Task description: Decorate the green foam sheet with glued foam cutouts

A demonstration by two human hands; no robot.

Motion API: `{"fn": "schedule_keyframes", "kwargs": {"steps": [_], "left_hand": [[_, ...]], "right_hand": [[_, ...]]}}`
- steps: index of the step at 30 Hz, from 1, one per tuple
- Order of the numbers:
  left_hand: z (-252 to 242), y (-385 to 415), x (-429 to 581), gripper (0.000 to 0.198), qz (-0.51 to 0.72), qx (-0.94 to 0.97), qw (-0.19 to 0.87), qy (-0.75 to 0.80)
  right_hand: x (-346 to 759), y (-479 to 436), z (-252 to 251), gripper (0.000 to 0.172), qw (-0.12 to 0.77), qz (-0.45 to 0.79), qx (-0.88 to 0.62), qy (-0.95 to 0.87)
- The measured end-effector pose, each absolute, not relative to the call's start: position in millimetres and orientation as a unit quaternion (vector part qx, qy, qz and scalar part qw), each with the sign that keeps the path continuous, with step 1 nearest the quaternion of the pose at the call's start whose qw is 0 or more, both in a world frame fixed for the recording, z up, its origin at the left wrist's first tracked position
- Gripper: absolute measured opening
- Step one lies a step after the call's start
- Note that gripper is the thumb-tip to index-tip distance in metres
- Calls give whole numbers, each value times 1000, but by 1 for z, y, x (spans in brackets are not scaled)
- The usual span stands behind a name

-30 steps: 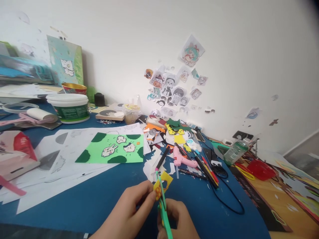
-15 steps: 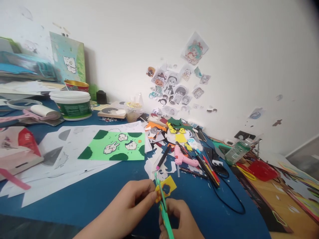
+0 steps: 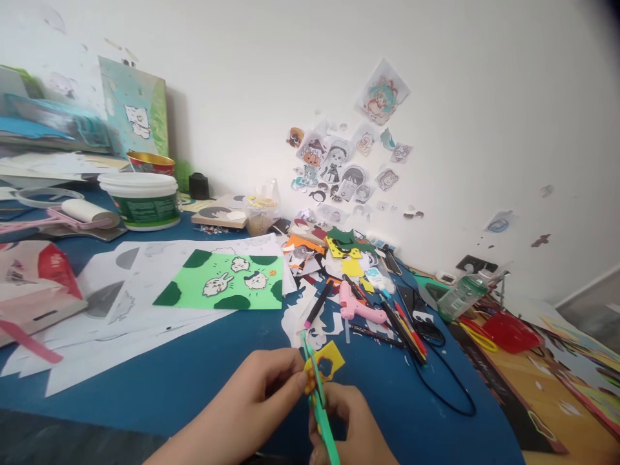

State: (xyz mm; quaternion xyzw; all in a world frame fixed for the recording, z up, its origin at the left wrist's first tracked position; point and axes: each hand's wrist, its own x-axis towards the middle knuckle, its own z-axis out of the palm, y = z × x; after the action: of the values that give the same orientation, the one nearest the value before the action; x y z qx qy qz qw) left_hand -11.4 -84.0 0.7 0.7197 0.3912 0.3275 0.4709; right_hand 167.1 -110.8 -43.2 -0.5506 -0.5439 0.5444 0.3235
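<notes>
"Biggest first?"
"Blue table point(image 3: 159, 387), then the green sheet point(image 3: 191, 285), lying on papers."
"Grips?"
"My left grip point(image 3: 268, 382) is pinching; my right grip point(image 3: 356, 421) is wrapped round the scissors point(image 3: 323, 423). Stiff, light, I'd say; take them by the handles."
"Scrap?"
"Yellow scrap point(image 3: 335, 354), raised above the table, just past the blades. Looks thin, bendy, near weightless. I'd take a wide corner; the strip round the hole could tear."
"Smallest?"
"Orange bit point(image 3: 309, 382), between my left fingertips, beside the blades. Probably soft, easily creased: pinch its edge, lightly. Can't tell if it's joined to the scrap."
</notes>
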Motion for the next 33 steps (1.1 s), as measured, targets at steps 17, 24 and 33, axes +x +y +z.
{"fn": "schedule_keyframes", "kwargs": {"steps": [17, 24, 33], "left_hand": [[-3, -90, -3, 36, 369, 706, 467, 384], [7, -86, -11, 35, 316, 718, 480, 393], [3, -82, -20, 34, 272, 687, 572, 356]], "right_hand": [[165, -109, -62, 41, 374, 562, -478, -561], [162, -111, -46, 32, 347, 568, -507, -547], [162, -115, -47, 38, 360, 589, -499, -523]]}}
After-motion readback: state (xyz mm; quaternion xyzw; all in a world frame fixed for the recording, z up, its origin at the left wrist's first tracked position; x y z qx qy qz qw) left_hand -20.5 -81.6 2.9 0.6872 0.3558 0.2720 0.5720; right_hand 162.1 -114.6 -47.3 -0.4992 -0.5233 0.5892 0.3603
